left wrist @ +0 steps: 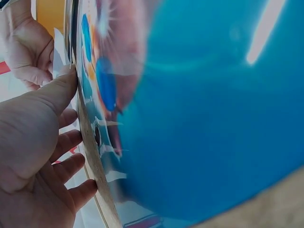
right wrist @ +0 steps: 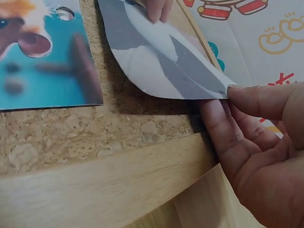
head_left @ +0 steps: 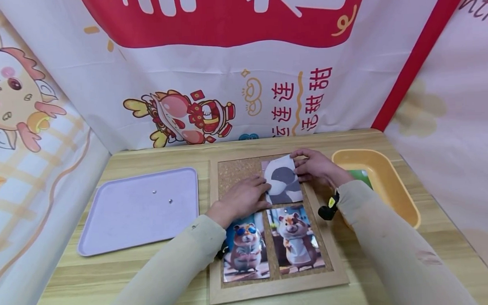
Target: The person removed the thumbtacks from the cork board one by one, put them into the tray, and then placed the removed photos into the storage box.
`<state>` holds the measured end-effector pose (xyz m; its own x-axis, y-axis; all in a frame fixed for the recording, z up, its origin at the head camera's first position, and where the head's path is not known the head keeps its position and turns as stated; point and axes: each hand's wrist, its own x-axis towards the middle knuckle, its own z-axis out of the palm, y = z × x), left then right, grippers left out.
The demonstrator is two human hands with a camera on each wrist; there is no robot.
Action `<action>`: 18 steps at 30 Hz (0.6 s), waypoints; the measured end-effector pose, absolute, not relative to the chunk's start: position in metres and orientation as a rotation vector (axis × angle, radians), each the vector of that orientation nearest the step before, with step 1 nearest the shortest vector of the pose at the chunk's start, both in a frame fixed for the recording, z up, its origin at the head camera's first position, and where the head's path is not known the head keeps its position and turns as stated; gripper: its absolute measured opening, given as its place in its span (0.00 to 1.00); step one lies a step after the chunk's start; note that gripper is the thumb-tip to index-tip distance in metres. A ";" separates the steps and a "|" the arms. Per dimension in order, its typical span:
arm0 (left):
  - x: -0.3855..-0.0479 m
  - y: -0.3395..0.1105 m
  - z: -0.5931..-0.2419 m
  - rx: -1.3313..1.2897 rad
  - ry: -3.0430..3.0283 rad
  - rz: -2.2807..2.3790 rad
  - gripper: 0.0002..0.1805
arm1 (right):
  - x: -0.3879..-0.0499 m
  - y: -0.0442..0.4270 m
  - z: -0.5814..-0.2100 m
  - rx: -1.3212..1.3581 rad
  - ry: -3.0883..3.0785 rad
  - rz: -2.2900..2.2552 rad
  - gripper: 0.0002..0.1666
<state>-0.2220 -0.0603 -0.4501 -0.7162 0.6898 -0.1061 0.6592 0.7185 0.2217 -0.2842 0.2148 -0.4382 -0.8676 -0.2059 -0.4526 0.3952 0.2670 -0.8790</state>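
Observation:
A grey and white picture card (head_left: 284, 180) lies over the upper right of the cork board (head_left: 236, 170), one corner lifted. My right hand (head_left: 319, 165) pinches that raised corner between thumb and fingers, as the right wrist view shows at the card (right wrist: 156, 61). My left hand (head_left: 243, 197) touches the card's left edge with its fingertips, its palm over the board. Below are two hamster pictures on the cork: one with blue sunglasses (head_left: 247, 253) at left, one with a white apron (head_left: 297, 245) at right, a pin (head_left: 285, 210) at its top.
On the left, a lilac tray (head_left: 125, 215) holds two small pins (head_left: 154, 192). To the right stands a yellow bin (head_left: 395, 196) with a green card (head_left: 361, 177) in it, partly behind my right sleeve. A printed cloth (head_left: 224, 63) hangs behind the table.

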 end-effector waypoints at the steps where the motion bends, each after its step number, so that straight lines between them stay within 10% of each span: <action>1: -0.222 -0.060 -0.450 1.089 2.742 0.248 0.35 | -0.284 0.215 -0.438 0.174 2.062 -1.638 0.35; 18: -0.222 -0.064 -0.445 1.044 2.727 0.344 0.35 | -0.284 0.214 -0.445 0.175 2.071 -1.635 0.37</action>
